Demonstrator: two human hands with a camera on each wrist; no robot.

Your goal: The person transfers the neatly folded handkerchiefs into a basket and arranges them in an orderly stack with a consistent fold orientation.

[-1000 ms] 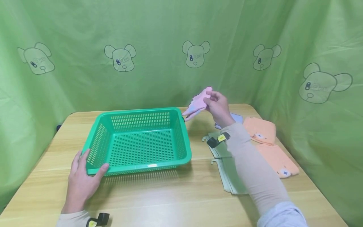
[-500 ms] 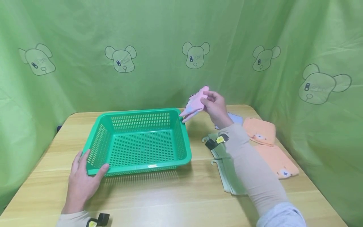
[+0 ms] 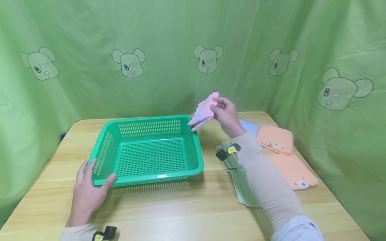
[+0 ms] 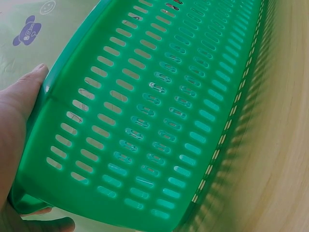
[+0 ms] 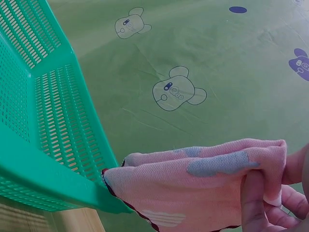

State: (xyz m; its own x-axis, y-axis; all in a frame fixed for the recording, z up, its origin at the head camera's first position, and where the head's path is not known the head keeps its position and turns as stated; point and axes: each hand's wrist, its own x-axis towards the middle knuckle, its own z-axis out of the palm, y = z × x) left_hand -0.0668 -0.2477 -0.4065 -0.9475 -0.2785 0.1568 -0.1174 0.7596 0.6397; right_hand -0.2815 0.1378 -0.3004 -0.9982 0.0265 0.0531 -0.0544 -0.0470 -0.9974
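A green plastic basket with slotted walls stands on the table. My left hand grips its near left corner, thumb over the front rim and fingers along the left side; in the left wrist view the basket wall fills the middle. My right hand pinches a folded pink cloth with blue patches and a dark edge. The cloth hangs over the basket's far right corner. In the right wrist view the pink cloth is held between thumb and fingers, beside the basket rim.
Two folded orange cloths lie at the table's right side. Nearer the middle lie folded pale green cloths, partly under my right forearm. Behind my right wrist is a blue cloth. A green curtain encloses the table.
My right hand has moved a little to the left with the pink cloth, bringing it over the basket's right rim. My left hand and the basket have stayed put.
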